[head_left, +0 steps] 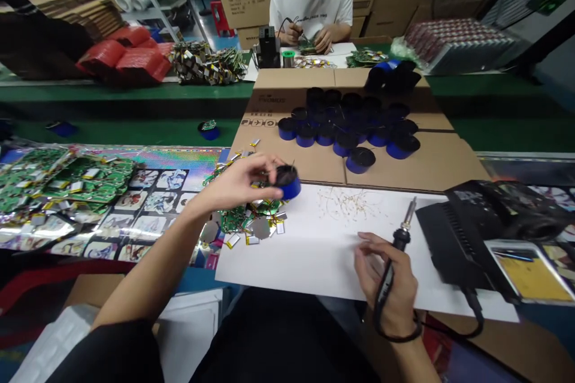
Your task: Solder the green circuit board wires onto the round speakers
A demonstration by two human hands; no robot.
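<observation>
My left hand grips a short blue cylinder with a black top, a thin wire sticking up from it. It is held over the edge of the white sheet, above a pile of green circuit boards and small silver batteries. In my right hand rests a soldering iron, its metal tip pointing up and away; the cable loops round the wrist. Thin wire clippings lie on the sheet between my hands.
Several similar blue cylinders stand on the cardboard ahead. A black soldering station and a yellow sponge tray are at right. Stacked circuit boards lie left. Across the bench a co-worker handles a board.
</observation>
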